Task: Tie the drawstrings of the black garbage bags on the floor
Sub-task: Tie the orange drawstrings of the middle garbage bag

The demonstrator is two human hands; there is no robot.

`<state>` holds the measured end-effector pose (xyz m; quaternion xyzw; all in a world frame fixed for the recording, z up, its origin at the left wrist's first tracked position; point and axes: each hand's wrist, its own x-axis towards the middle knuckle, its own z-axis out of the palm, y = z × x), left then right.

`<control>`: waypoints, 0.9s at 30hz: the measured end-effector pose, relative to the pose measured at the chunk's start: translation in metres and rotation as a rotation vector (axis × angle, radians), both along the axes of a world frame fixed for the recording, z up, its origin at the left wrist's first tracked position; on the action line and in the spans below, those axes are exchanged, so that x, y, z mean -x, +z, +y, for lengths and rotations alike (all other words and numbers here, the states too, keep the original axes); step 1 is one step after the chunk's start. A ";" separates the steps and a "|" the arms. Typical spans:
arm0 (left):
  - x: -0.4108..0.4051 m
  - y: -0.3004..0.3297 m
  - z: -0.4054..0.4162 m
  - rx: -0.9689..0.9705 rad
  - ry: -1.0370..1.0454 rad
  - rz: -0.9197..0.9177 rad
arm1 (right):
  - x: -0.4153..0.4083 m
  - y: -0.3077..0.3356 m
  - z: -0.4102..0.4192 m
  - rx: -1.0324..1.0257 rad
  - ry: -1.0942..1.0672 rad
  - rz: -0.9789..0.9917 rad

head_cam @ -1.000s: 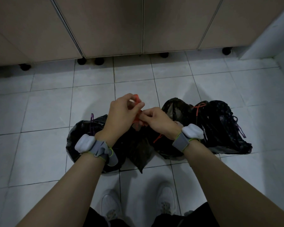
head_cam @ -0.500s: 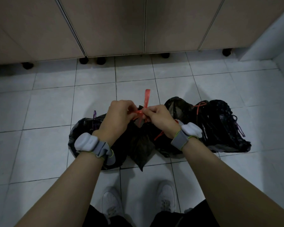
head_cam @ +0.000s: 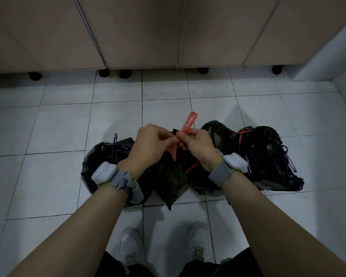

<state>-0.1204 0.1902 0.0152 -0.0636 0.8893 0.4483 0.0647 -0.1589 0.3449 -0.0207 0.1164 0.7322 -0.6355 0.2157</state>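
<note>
While both hands met over the middle bag [head_cam: 171, 176], the step in hand looked to be the knotting of its red drawstring [head_cam: 189, 121]. The left hand [head_cam: 150, 145] pinched the string just left of the crossing, fingers curled round it; the right hand [head_cam: 196, 142] pinched it just right of the crossing, with a loop standing up beyond the knuckles and a loose tail [head_cam: 174, 152] hanging below them toward the bag. Whether a knot had closed yet could not be told, since the fingers hid the crossing.

By my judgement the next move called for the two hands to draw apart sideways and cinch the string snug against the bag's gathered neck, without tearing the thin plastic.

Left of the middle bag, touching it, sat a bag [head_cam: 100, 156] with a purple string [head_cam: 115, 144] standing loose, seemingly untied. Right of it, two more bags [head_cam: 258, 152] crowded together, red and purple strings showing on them. Beyond the middle bag lay bare tile [head_cam: 164, 92] up to the cabinet doors [head_cam: 140, 33]; a wall corner [head_cam: 328, 56] stood well to its right. The person's shoes [head_cam: 131, 246] were just behind it, so room to pull seemed ample to either side.
</note>
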 end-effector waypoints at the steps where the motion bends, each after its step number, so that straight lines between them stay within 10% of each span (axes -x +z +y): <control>1: 0.000 -0.001 0.002 0.006 -0.003 -0.007 | 0.000 0.001 0.001 0.004 0.004 0.004; 15: 0.002 -0.021 0.009 -0.165 0.118 -0.118 | -0.002 0.010 0.002 -0.042 0.116 0.035; 27: 0.003 -0.027 0.009 0.318 0.079 0.040 | -0.003 0.023 0.001 -0.005 0.180 -0.009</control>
